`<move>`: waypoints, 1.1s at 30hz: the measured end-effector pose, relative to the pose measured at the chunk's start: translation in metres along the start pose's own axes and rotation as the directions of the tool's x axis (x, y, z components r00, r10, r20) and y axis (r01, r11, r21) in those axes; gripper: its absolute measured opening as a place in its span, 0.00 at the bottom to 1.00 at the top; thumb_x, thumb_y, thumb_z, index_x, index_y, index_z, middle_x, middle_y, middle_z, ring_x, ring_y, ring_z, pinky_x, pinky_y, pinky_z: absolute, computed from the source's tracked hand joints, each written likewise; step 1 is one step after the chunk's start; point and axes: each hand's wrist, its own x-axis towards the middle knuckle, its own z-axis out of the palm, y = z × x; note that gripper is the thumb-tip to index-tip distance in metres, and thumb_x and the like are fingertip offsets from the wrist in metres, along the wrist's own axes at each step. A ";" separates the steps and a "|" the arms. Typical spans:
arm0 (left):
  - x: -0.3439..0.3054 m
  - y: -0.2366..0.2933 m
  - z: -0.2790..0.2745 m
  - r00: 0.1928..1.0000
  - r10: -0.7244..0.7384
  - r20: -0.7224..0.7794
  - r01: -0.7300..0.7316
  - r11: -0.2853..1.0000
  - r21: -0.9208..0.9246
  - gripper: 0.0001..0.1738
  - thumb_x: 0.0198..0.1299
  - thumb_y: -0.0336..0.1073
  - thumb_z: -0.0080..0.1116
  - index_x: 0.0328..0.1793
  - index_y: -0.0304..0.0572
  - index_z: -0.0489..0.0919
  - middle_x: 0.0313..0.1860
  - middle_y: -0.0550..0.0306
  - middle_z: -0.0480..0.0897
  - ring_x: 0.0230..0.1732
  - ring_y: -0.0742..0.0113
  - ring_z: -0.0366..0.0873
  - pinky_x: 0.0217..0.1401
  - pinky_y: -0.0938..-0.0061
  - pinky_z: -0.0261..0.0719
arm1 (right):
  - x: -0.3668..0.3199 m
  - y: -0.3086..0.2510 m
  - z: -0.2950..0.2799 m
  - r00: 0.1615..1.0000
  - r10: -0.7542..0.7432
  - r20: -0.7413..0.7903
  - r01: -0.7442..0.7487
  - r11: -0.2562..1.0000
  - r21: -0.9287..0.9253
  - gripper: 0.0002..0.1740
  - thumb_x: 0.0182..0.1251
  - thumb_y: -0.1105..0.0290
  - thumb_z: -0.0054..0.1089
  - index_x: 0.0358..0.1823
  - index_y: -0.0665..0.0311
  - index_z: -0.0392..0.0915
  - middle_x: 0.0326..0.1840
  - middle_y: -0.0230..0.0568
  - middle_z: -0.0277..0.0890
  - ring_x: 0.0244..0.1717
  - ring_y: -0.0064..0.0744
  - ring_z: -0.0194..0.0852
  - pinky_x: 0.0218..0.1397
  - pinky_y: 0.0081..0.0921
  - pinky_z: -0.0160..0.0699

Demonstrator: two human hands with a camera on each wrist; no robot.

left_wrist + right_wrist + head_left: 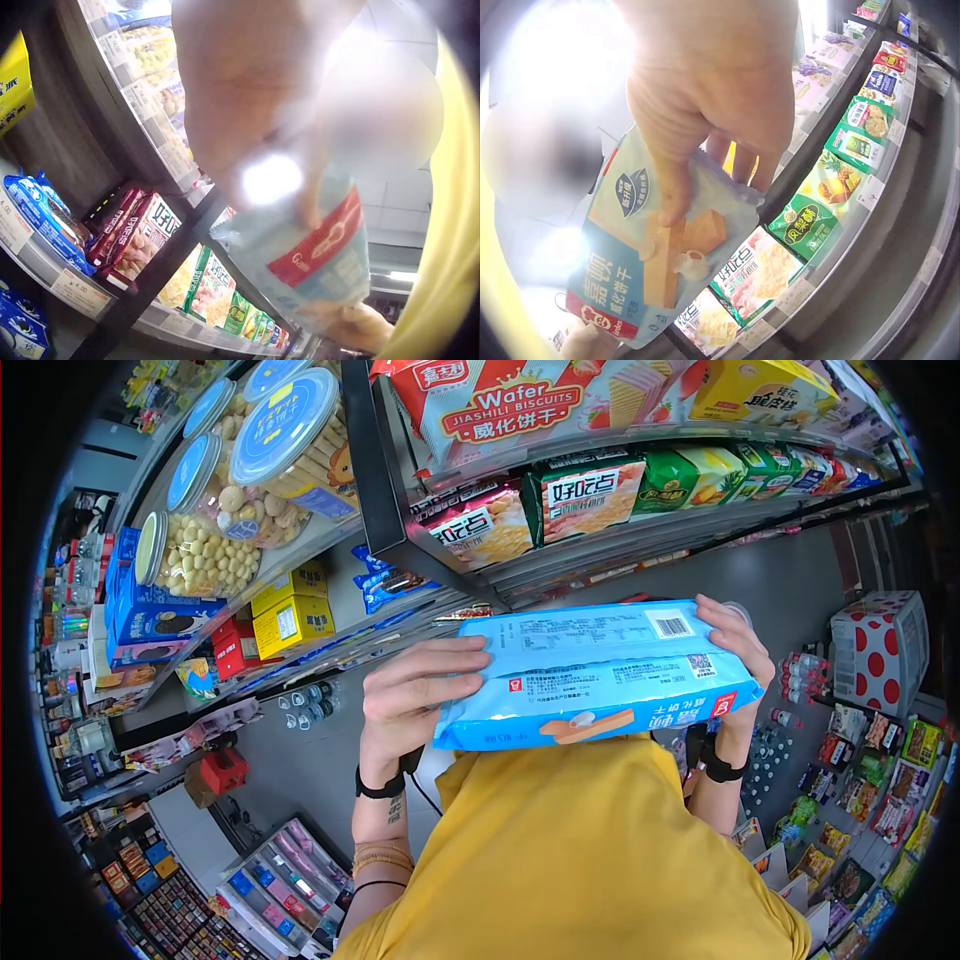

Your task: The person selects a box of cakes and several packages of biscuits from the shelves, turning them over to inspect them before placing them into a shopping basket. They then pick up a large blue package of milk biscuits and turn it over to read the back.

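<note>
"Black-framed shelving point(375, 490) fills the far side, left and right. Who's that at the near side?"

"Someone in a yellow shirt point(590, 850), facing it. Off to the right I can see a white box with red dots point(880, 650)."

"And those tubs point(285, 435)?"

"Far left, on a shelf: clear, with blue lids. Over at the far right sits a red-and-white wafer packet point(520, 410)."

"So what's being held?"

"That long light-blue pack point(590, 680), lifted in front of the shirt, near side of the shelves, its back face turned up."

"Good grip on it?"

"Left hand point(420, 685) clasps the left end, fingers laid over the back face. Right hand point(745, 650) has the right end, thumb on the printed front, fingers round behind. Both have closed just as far as the pack's thickness allows."

"Anything smaller?"

"On each wrist, a black band point(383, 790). Smallest I can pick out is the barcode point(671, 623), near the right fingers."
</note>
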 end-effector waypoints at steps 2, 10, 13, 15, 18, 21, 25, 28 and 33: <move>0.001 0.000 0.002 1.000 0.014 0.000 -0.014 1.000 0.006 0.19 0.50 0.26 0.79 0.51 0.38 0.91 0.55 0.43 0.90 0.61 0.40 0.87 0.64 0.52 0.87 | 0.001 -0.002 -0.003 1.000 -0.008 -0.008 0.008 1.000 -0.014 0.20 0.63 0.61 0.75 0.53 0.62 0.88 0.60 0.56 0.87 0.67 0.60 0.83 0.69 0.48 0.78; 0.007 0.008 0.019 0.996 0.016 -0.091 -0.015 1.000 0.006 0.20 0.52 0.34 0.81 0.52 0.41 0.89 0.56 0.43 0.89 0.64 0.37 0.85 0.65 0.49 0.86 | 0.000 0.000 -0.007 0.993 -0.080 -0.091 0.078 0.997 -0.022 0.18 0.63 0.60 0.76 0.51 0.60 0.88 0.59 0.56 0.87 0.67 0.59 0.82 0.70 0.48 0.78; 0.009 0.006 0.022 0.994 0.057 -0.093 -0.051 0.996 0.071 0.19 0.53 0.34 0.81 0.51 0.41 0.89 0.56 0.44 0.89 0.65 0.37 0.85 0.65 0.49 0.86 | -0.001 0.000 -0.008 0.992 -0.083 -0.099 0.081 0.997 -0.020 0.18 0.63 0.59 0.76 0.51 0.59 0.88 0.59 0.56 0.87 0.68 0.59 0.82 0.71 0.48 0.77; 0.010 0.007 0.024 0.992 0.082 -0.097 -0.074 0.994 0.085 0.19 0.53 0.34 0.80 0.51 0.41 0.89 0.55 0.45 0.89 0.64 0.37 0.85 0.65 0.49 0.86 | 0.000 -0.001 -0.010 0.991 -0.085 -0.099 0.083 0.996 -0.021 0.18 0.63 0.58 0.76 0.51 0.58 0.88 0.60 0.56 0.87 0.68 0.59 0.81 0.71 0.48 0.76; 0.010 0.007 0.025 0.990 0.104 -0.097 -0.095 0.991 0.093 0.19 0.53 0.35 0.80 0.51 0.42 0.89 0.55 0.46 0.90 0.64 0.36 0.85 0.66 0.50 0.86 | -0.001 -0.002 -0.011 0.991 -0.090 -0.100 0.087 0.996 -0.029 0.19 0.63 0.58 0.76 0.52 0.57 0.87 0.60 0.56 0.87 0.68 0.59 0.81 0.72 0.49 0.76; 0.009 0.008 0.026 0.988 0.114 -0.105 -0.104 0.990 0.097 0.19 0.53 0.35 0.80 0.51 0.42 0.89 0.55 0.45 0.90 0.64 0.36 0.85 0.66 0.50 0.86 | -0.003 -0.001 -0.012 0.990 -0.101 -0.098 0.097 0.994 -0.044 0.19 0.64 0.58 0.75 0.52 0.57 0.87 0.60 0.57 0.87 0.68 0.59 0.81 0.72 0.49 0.76; 0.009 0.013 0.029 0.988 0.109 -0.112 -0.097 0.989 0.109 0.19 0.53 0.35 0.80 0.52 0.43 0.89 0.55 0.45 0.90 0.64 0.36 0.85 0.66 0.49 0.85 | -0.006 -0.003 -0.011 0.988 -0.095 -0.119 0.096 0.995 -0.004 0.18 0.64 0.59 0.75 0.53 0.58 0.87 0.62 0.60 0.84 0.68 0.59 0.80 0.73 0.49 0.76; 0.006 0.015 0.033 0.985 0.109 -0.132 -0.094 0.989 0.118 0.19 0.53 0.35 0.80 0.52 0.45 0.89 0.56 0.46 0.89 0.64 0.35 0.85 0.65 0.49 0.86 | -0.008 -0.006 -0.013 0.988 -0.109 -0.114 0.110 0.994 0.002 0.18 0.65 0.60 0.74 0.53 0.59 0.87 0.64 0.62 0.83 0.69 0.60 0.79 0.73 0.49 0.76; 0.004 0.018 0.034 0.982 0.146 -0.118 -0.125 0.978 0.167 0.19 0.52 0.34 0.80 0.51 0.48 0.90 0.56 0.51 0.89 0.65 0.35 0.84 0.65 0.49 0.86 | -0.013 -0.005 -0.014 0.987 -0.134 -0.093 0.131 0.991 -0.030 0.19 0.65 0.60 0.74 0.54 0.58 0.87 0.64 0.61 0.82 0.69 0.59 0.79 0.72 0.50 0.77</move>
